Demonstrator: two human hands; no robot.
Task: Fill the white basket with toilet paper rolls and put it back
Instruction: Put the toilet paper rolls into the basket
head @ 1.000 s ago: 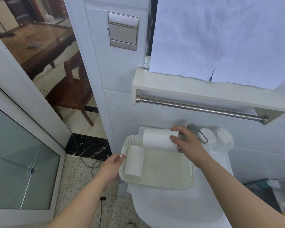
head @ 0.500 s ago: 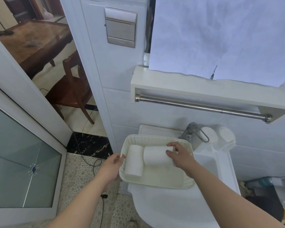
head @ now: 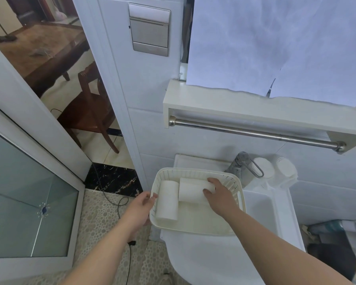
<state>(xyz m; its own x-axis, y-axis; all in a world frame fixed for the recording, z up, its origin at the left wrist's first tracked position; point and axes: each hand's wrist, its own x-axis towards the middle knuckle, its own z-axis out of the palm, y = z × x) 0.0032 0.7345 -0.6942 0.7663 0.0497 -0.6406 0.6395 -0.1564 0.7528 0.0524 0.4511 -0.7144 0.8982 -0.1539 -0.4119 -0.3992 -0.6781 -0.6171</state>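
The white perforated basket point(head: 193, 225) rests above the closed toilet lid. My left hand point(head: 139, 210) grips its left rim. One toilet paper roll point(head: 167, 200) lies lengthwise along the basket's left side. A second roll point(head: 191, 190) lies crosswise at the basket's far end, and my right hand point(head: 220, 197) is closed over its right end, inside the basket. Two more white rolls point(head: 263, 169) point(head: 286, 169) stand on the cistern top by the wall.
The toilet lid point(head: 210, 262) sits below the basket, with the cistern point(head: 275, 202) behind it. A metal bottle point(head: 239, 163) stands on the cistern. A shelf with a steel rail point(head: 255, 133) juts from the wall above. A glass door point(head: 29, 192) stands open at left.
My right hand has brought the second roll down from above the basket's far rim and laid it inside, next to the first roll. The left hand has kept its grip on the rim.
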